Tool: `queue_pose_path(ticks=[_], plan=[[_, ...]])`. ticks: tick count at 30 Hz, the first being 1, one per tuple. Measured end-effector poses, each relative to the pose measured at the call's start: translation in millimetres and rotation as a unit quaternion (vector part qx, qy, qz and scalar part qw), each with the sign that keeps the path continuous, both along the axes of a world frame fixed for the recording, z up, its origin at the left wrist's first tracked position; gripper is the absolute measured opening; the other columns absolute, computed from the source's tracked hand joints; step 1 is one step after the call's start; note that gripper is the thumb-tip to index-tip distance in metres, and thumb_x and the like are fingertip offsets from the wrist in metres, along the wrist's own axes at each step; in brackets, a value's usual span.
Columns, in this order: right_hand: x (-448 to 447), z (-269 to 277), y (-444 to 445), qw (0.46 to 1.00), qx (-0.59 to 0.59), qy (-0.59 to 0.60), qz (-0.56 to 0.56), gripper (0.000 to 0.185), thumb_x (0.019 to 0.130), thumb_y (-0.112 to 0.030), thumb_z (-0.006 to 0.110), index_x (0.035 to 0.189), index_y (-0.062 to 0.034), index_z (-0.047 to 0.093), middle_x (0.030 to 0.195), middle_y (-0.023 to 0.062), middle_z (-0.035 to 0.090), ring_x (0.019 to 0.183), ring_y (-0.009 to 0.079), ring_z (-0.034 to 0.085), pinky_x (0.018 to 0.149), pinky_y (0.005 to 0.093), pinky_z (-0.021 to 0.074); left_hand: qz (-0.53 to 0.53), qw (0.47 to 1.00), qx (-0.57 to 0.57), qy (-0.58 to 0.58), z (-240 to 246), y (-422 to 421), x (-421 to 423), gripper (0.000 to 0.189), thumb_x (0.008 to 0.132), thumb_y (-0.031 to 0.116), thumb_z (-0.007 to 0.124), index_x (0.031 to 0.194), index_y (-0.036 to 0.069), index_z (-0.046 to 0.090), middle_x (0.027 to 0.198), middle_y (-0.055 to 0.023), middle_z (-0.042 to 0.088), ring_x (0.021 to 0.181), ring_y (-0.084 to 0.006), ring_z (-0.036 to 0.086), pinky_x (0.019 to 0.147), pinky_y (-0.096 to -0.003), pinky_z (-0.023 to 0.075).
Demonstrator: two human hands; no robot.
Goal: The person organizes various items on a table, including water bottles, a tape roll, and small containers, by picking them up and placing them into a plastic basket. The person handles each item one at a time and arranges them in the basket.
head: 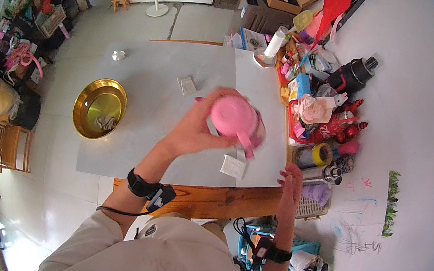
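My left hand (pixel 202 122) is wrapped around a pink cup with a handle-like strap (pixel 233 116), raised over the table (pixel 146 66). Its round pink top faces me, and most of its body is hidden beneath it. Two small flat white packets lie near it, one packet (pixel 186 85) beyond the hand and another packet (pixel 233 166) on the near side. My right hand (pixel 291 181) is at the table's right edge, holding nothing visible, its fingers loosely bent. Closest to it is a steel thermos flask (pixel 317 174), and I cannot tell whether they touch.
A gold-coloured metal basin (pixel 100 108) with a greyish cloth inside stands at the table's left. A crumpled white tissue (pixel 118 55) lies beyond it. Crowding the right side are a paper roll on a stand (pixel 275 43), a red tray of small items (pixel 305 127) and a purple rolled towel (pixel 317 192).
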State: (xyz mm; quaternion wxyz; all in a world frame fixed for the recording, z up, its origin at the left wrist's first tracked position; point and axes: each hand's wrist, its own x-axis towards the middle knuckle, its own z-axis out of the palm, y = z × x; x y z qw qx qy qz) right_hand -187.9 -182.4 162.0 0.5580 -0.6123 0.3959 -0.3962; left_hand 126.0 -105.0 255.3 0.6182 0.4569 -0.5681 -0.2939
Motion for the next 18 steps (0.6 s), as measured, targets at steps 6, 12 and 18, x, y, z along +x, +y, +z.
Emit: queue_pose_path(ticks=[6, 12, 18], plan=[[-33.0, 13.9, -29.0, 0.997, -0.009, 0.014, 0.081, 0.057, 0.104, -0.046, 0.036, 0.142, -0.0047, 0.045, 0.148, 0.0095, 0.046, 0.133, 0.0232, 0.043, 0.111, 0.0391, 0.0303, -0.332, 0.94, 0.073, 0.033, 7.6, -12.9, -84.2, 0.075, 0.066, 0.014, 0.083, 0.133, 0.006, 0.05, 0.134, -0.009, 0.056, 0.124, -0.0217, 0.053, 0.108, -0.0381, 0.0397], [-80.2, 29.1, -6.2, 0.949, 0.071, -0.186, 0.245, 0.062, 0.106, -0.049, 0.03, 0.146, -0.0019, 0.041, 0.15, 0.0128, 0.041, 0.139, 0.0223, 0.037, 0.118, 0.0391, 0.0232, -0.509, 0.847, 0.094, 0.122, 5.2, -39.3, -180.0, 0.069, 0.07, 0.024, 0.08, 0.129, 0.002, 0.052, 0.128, -0.0091, 0.056, 0.119, -0.0194, 0.054, 0.104, -0.035, 0.0409], [-157.0, 20.0, 4.8, 0.938, 0.219, -0.057, 0.263, 0.064, 0.106, -0.051, 0.029, 0.145, -0.0025, 0.043, 0.141, 0.0112, 0.051, 0.124, 0.0186, 0.05, 0.11, 0.0344, 0.0379, -0.504, 0.821, 0.146, 0.223, 2.2, -72.7, -220.5, 0.082, 0.064, 0.031, 0.086, 0.131, 0.003, 0.048, 0.129, -0.0128, 0.057, 0.121, -0.025, 0.055, 0.105, -0.0406, 0.0425]])
